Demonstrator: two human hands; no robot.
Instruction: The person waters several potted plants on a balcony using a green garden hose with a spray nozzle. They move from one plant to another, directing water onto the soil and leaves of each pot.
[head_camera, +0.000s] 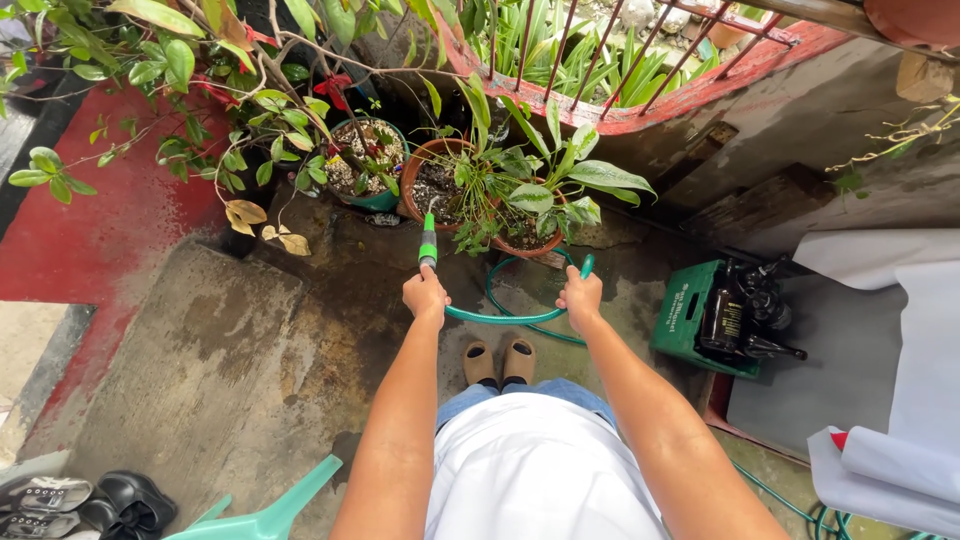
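Gripping a green hose nozzle (428, 243), the left hand (425, 293) aims at potted plants (480, 185) — right hand (581, 293) clenched on the hose (500, 316).

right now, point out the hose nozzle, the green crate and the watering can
hose nozzle (428, 240), head view, its green barrel
green crate (684, 312), head view, its left side wall
watering can (290, 505), head view, its spout

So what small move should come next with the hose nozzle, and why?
Probably tilt the nozzle in the left hand slightly right: it points at the brown pot, while the leafy pot beside it sits off its line.
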